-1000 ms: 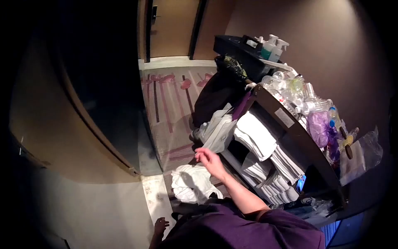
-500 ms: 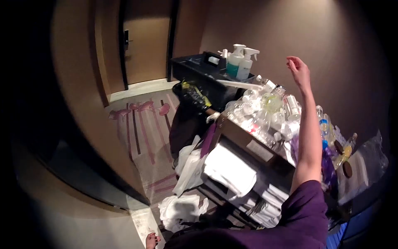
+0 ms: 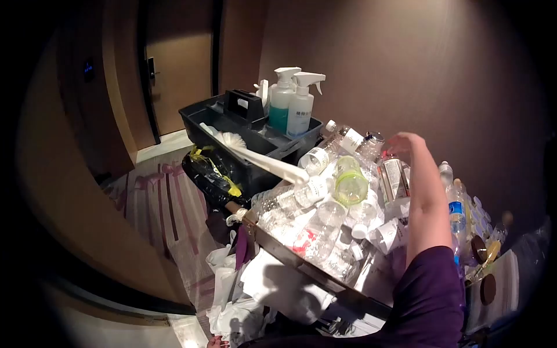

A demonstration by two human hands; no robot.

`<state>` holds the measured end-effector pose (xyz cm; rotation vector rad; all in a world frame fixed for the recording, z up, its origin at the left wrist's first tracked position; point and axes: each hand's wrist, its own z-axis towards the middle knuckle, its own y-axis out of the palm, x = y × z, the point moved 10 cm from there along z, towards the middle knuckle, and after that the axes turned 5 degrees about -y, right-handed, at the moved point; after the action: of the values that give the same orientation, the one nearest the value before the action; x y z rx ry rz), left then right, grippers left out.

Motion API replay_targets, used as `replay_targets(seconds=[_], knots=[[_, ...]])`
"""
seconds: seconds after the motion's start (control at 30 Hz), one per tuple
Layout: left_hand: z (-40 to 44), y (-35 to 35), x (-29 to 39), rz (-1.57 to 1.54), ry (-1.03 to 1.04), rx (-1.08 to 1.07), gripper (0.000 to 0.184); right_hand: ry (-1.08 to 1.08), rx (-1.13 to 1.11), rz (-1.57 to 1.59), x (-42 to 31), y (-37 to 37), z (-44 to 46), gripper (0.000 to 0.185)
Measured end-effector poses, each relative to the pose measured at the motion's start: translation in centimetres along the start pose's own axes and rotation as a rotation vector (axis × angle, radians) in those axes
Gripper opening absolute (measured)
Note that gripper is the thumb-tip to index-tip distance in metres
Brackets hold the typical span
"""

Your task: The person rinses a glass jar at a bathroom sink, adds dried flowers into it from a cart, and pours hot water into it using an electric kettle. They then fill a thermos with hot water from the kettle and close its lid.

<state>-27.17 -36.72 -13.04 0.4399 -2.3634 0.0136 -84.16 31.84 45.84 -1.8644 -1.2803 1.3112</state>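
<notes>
My right hand (image 3: 408, 145) reaches over the far side of a heap of clear plastic bottles (image 3: 325, 226). Its fingers bend down, apart, at the red top of a printed container (image 3: 393, 178); whether they touch it I cannot tell. Close by lie a bottle with a white label (image 3: 352, 139) and a green-tinted clear cup (image 3: 350, 184). Only a few fingertips of my left hand (image 3: 217, 342) show at the bottom edge, beside white cloth or bags (image 3: 235, 319), and their grip is hidden.
A black caddy (image 3: 200, 113) with spray bottles (image 3: 300, 110) and a white-handled brush (image 3: 267, 162) stands behind the heap. A shallow brown-edged tray (image 3: 296, 261) borders the bottles. More bottles (image 3: 456, 217) stand at right. A door (image 3: 180, 69) is beyond the patterned carpet (image 3: 154, 203).
My right hand has come down from the air beside the wall to the bottle heap. The view has moved closer to the heap and caddy. My left hand has sunk mostly out of view.
</notes>
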Motion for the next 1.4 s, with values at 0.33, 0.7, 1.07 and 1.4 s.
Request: replay_targets(seconds=[0.33,0.7,1.07,1.4], knots=[[-0.5,1.8,0.7,0.011,-0.047,0.059,0.046,0.139,0.104,0.244,2.6,2.4,1.6,0.032],[-2.6,-1.2,7.9,-0.069,0.110,0.069,0.023,-0.289,0.608,-0.275,-14.3,-10.0,-15.4,0.038],[-30.8,-3.0,35.9,-0.040,0.972,-0.029,0.030,-0.945,0.906,-0.256,-46.4,11.7,-45.1,0.039],[-44.7,-18.2,26.8,0.328,0.994,0.594,0.080,-1.750,-0.054,-0.049,-71.1,60.4,-53.3,0.054]])
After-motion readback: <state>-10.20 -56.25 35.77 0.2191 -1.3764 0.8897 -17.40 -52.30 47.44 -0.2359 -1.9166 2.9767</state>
